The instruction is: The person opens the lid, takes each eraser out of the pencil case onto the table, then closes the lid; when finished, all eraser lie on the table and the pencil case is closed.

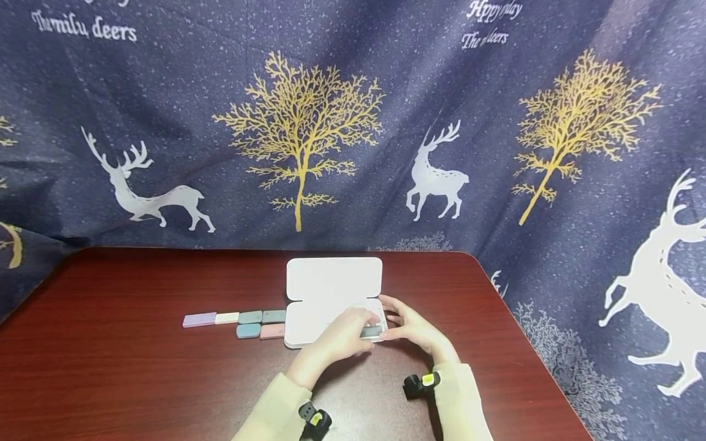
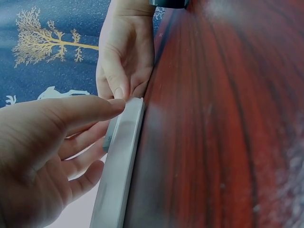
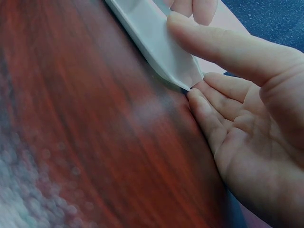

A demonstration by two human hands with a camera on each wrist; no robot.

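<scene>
A white hinged case (image 1: 333, 278) lies on the table with its lid folded back. In its right part is a grey-green block (image 1: 371, 332), partly covered by my left hand (image 1: 342, 337). That hand reaches over the front rim, fingers inside and loosely bent; in the left wrist view its thumb lies by the rim beside the block (image 2: 109, 137). My right hand (image 1: 412, 327) spans the case's right end, thumb at the front corner and fingers round toward the back. The right wrist view shows its fingertips touching the case's end (image 3: 183, 71).
Left of the case, two short rows of flat blocks lie end to end: lilac (image 1: 199, 320), cream (image 1: 227, 318), teal (image 1: 250, 317) and grey-green (image 1: 273, 316) behind, blue-teal (image 1: 248, 331) and pink (image 1: 273, 331) in front. A patterned curtain (image 1: 353, 184) hangs behind the red-brown table (image 1: 138, 380).
</scene>
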